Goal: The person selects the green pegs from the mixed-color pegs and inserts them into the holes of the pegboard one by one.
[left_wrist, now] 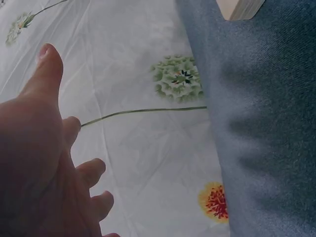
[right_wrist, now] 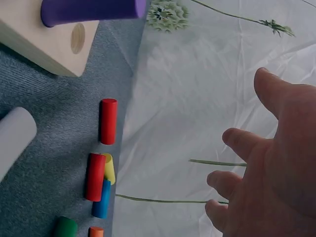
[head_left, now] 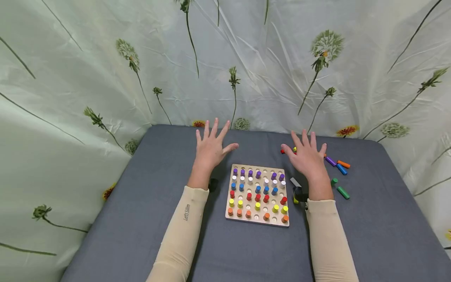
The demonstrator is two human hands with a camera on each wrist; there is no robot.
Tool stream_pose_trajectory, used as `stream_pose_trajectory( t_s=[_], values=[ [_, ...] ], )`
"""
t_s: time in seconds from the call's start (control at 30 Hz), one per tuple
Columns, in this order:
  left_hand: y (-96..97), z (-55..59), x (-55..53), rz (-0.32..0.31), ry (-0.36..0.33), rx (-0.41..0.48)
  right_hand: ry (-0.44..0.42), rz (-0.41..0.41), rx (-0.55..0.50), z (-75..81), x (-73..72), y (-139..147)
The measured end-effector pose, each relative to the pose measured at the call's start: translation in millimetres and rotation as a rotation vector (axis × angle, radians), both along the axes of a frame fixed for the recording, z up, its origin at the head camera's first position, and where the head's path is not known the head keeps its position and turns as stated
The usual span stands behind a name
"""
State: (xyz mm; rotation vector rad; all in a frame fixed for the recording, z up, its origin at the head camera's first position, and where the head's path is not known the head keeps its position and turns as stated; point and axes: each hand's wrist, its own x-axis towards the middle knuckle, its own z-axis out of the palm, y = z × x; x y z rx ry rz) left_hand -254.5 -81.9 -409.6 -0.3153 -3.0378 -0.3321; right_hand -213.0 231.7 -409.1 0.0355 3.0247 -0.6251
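A wooden pegboard lies on the grey-covered table between the two forearms. Colored pegs stand in it in rows: purple, white, blue, red, yellow and orange, with some holes bare. Beyond the board's far left corner, my left hand is raised with fingers spread, holding nothing. My right hand is likewise spread above the loose pegs at the right, gripping none of them. In the right wrist view, red pegs, a yellow peg and a blue peg lie apart from that hand's fingers.
Right of the board lie a white peg, a purple peg, an orange peg, a blue peg and a green peg. A flower-printed curtain hangs behind the table and along its sides.
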Motion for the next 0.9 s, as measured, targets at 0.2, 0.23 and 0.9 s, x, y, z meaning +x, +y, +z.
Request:
stream_pose_trajectory(
  t_s=[0.2, 0.23, 0.9],
  values=[
    [-5.2, 2.4, 4.4, -0.059, -0.058, 0.098, 0.011, 0.012, -0.014, 7.6, 3.1, 3],
    [-7.0, 2.8, 5.6, -0.082, -0.072, 0.131, 0.022, 0.021, -0.016, 9.0, 3.6, 4],
    [-53.2, 5.7, 54.3, -0.326, -0.376, 0.415, 0.145, 0.042, -0.007, 27.4, 36.5, 47]
  ],
)
